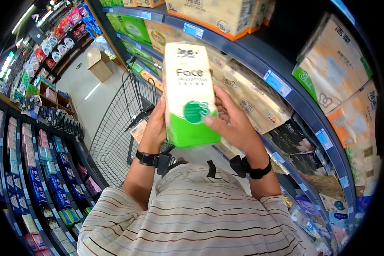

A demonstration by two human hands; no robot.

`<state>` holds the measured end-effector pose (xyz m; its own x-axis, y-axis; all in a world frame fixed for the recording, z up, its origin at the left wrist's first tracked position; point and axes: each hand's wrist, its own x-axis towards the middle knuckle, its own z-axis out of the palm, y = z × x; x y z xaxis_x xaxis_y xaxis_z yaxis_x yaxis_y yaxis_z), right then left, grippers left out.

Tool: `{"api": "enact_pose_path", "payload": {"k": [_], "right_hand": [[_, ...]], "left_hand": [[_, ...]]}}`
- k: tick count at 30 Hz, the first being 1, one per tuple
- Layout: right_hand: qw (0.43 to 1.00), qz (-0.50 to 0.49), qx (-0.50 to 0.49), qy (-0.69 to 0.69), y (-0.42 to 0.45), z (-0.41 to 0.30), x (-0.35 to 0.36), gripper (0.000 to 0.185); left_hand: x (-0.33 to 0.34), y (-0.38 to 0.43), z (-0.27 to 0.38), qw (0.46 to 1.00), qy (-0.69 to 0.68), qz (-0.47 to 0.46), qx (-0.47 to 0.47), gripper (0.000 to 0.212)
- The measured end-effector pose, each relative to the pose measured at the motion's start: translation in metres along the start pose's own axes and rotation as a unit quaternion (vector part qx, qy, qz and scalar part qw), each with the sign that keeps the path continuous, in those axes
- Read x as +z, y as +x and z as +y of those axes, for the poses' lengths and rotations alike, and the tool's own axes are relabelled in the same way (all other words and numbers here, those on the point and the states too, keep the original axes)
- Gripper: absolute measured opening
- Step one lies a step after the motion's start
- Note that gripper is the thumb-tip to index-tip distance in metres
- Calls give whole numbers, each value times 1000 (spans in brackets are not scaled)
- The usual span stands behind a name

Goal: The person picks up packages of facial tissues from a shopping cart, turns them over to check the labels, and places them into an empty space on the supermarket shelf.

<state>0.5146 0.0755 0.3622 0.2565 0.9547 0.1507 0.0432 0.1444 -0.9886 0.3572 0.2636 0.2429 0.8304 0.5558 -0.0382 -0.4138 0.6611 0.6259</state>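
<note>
A plastic-wrapped pack of facial tissues (pixel 187 91), cream above and bright green below, is held upright in front of me. My left hand (pixel 156 124) grips its left side, most fingers hidden behind the pack. On the right side, my right hand (pixel 232 120) holds it with the thumb on the front, near a dark green circle. A wire shopping cart (pixel 110 137) stands just beyond my left forearm. Inside the cart lies a smaller orange and white pack (pixel 139 131), partly covered by my left hand.
Curved-looking shelves with tissue packs (pixel 252 92) run along the right, their edges carrying price labels (pixel 277 83). Shelves of small packaged goods (pixel 35 169) line the left. A wooden box (pixel 99 65) stands on the tiled floor beyond the cart, with detergent bottles (pixel 52 43) on far shelves.
</note>
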Motion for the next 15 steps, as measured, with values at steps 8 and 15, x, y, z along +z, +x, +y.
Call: {"api": "enact_pose_path", "payload": {"k": [8, 15], "right_hand": [[907, -45, -239, -344, 36, -9, 60, 75], [884, -58, -258, -385, 63, 2, 81, 69]], "left_hand": [[-10, 17, 9, 998, 10, -57, 7, 51], [-17, 18, 18, 998, 13, -61, 4, 51]]}}
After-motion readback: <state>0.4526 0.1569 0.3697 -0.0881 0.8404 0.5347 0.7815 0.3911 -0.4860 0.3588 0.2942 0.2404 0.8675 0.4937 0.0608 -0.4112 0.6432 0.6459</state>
